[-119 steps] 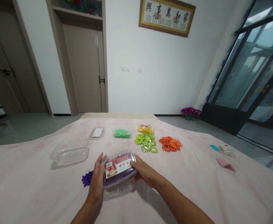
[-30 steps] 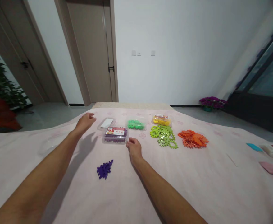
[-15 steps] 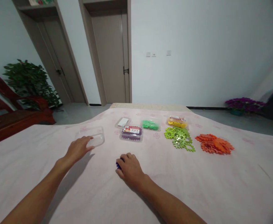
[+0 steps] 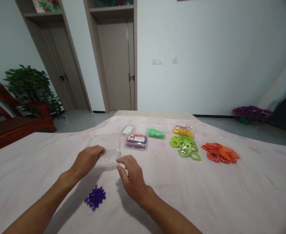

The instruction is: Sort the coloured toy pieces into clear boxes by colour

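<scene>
My left hand [image 4: 88, 158] and my right hand [image 4: 131, 174] grip the near edge of an empty clear plastic box [image 4: 106, 149], one at each side, holding it just above the pink cloth [image 4: 206, 195]. A small clump of purple puzzle pieces [image 4: 95, 197] lies on the cloth below my left wrist. Beyond the clear box stands a closed box of purple pieces [image 4: 136, 141] with a red-and-white label.
Further back lie a clear lid [image 4: 128, 130], a box of green pieces [image 4: 156, 132] and a box of yellow pieces [image 4: 183, 129]. Loose lime-green pieces [image 4: 185, 147] and orange pieces [image 4: 220, 152] lie at the right. A red wooden chair [image 4: 11, 117] and a plant [image 4: 30, 87] stand left.
My right hand left the purple pieces and joined my left hand on the clear box, which has been pulled nearer and lifted. The purple clump now lies uncovered.
</scene>
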`<state>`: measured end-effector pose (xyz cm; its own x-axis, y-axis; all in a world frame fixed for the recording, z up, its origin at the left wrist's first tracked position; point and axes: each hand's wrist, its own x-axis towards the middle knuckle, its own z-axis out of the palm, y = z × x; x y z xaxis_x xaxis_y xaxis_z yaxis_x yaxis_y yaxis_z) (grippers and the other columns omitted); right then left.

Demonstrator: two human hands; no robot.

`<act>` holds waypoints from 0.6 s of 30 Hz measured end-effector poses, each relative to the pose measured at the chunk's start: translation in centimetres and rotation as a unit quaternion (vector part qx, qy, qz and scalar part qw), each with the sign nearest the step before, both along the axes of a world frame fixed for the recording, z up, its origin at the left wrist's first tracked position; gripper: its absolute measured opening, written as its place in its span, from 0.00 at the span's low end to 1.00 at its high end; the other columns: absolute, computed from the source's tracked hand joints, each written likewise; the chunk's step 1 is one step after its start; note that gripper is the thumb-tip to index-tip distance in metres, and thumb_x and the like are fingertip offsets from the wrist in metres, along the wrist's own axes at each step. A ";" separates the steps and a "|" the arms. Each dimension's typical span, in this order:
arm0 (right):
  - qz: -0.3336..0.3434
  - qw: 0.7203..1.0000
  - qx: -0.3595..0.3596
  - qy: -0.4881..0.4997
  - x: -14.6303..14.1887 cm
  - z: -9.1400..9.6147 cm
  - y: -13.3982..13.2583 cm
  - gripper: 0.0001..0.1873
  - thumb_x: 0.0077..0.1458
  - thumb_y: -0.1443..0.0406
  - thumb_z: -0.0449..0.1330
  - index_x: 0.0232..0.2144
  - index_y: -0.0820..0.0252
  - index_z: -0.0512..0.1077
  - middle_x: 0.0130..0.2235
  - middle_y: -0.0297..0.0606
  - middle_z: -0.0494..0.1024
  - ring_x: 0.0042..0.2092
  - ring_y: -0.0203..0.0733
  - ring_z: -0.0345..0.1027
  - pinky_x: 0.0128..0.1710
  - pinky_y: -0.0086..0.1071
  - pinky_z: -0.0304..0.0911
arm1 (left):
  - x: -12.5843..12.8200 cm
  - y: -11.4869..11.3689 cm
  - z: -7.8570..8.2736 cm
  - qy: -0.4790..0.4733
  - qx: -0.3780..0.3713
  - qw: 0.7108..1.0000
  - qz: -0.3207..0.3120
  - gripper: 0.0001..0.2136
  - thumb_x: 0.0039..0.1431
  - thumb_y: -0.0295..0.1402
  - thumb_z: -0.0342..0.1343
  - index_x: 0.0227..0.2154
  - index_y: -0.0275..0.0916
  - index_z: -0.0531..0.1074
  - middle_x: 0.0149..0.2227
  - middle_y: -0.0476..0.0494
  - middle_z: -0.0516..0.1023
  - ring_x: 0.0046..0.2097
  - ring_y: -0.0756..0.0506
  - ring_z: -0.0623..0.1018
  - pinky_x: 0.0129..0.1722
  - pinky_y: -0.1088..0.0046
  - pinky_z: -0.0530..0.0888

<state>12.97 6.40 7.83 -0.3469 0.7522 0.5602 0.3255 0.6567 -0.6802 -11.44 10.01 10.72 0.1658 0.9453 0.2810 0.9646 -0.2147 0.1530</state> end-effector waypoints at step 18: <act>-0.106 0.901 0.005 -0.422 12.7 1.5 1.2 0.11 0.60 0.59 0.61 0.32 0.59 0.78 0.36 0.41 0.82 0.40 0.44 0.72 0.43 0.38 0.55 | 13.8 -0.2 -8.3 -0.270 0.123 0.949 -0.108 0.42 0.51 0.45 0.65 0.67 0.44 0.55 0.65 0.33 0.61 0.65 0.32 0.63 0.63 0.46 0.62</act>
